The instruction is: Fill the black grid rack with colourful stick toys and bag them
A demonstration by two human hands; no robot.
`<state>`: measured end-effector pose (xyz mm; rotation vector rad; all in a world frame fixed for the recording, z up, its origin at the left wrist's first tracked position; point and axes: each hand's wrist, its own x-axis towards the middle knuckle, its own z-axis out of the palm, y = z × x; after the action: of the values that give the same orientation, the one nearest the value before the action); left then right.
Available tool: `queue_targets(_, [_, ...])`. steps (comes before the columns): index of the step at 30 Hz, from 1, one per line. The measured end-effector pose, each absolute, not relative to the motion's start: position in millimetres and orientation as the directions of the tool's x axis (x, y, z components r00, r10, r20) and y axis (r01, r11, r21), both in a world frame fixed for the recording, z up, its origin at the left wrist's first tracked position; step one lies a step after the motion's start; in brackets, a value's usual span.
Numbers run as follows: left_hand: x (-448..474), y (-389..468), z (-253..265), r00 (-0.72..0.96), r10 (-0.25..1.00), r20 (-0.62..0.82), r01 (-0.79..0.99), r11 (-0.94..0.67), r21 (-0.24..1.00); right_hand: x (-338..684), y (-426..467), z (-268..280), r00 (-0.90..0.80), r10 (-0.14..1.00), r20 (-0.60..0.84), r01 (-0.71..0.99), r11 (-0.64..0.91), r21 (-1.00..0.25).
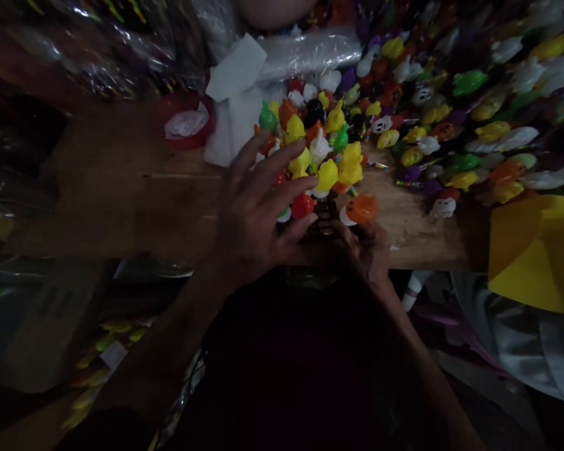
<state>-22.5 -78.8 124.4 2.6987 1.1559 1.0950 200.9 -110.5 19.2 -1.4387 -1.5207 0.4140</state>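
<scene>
My right hand pinches an orange plastic figure with a white base, just above the table's front edge. My left hand is spread, its fingers stretched over a tight upright group of small figures. Nothing shows in its grasp, and the fingertips come close to a red figure and a yellow figure; whether they touch is unclear. The group also has a green figure and a white one. Between my hands a dark slotted rack is partly visible under the figures.
A large pile of loose figures covers the right of the wooden table. Farther back are a red bowl with paper, a white card and a clear plastic roll. Yellow sheet material lies at right.
</scene>
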Motion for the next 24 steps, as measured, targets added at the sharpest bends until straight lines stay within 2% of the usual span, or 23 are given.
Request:
queue_targets(5, [-5,-52,91,0.515,0.692,0.505,0.638,-0.703,0.313,181,-88,5,0.178,0.928,0.327,0.351,0.251,-0.902])
queue_targets(9, [-5,-54,82,0.496,0.694,0.522,0.634,-0.7,0.329,183,-90,1,0.205,0.909,0.363,0.463,0.237,-0.854])
queue_targets(12, [-5,-57,87,0.496,0.712,0.496,0.639,-0.687,0.347,183,-93,-1,0.135,0.878,0.459,0.594,0.299,-0.747])
queue_targets(14, [-5,-59,94,0.502,0.712,0.491,0.625,-0.691,0.363,182,-92,-3,0.087,0.876,0.474,0.639,0.316,-0.701])
queue_targets(19, [-2,-57,120,0.566,0.637,0.524,0.568,-0.762,0.312,184,-87,-1,-0.026,0.902,0.432,0.584,0.364,-0.726])
queue_targets(24, [16,-44,126,0.685,0.592,0.425,0.54,-0.804,0.25,183,-86,2,-0.073,0.875,0.478,0.543,0.437,-0.717])
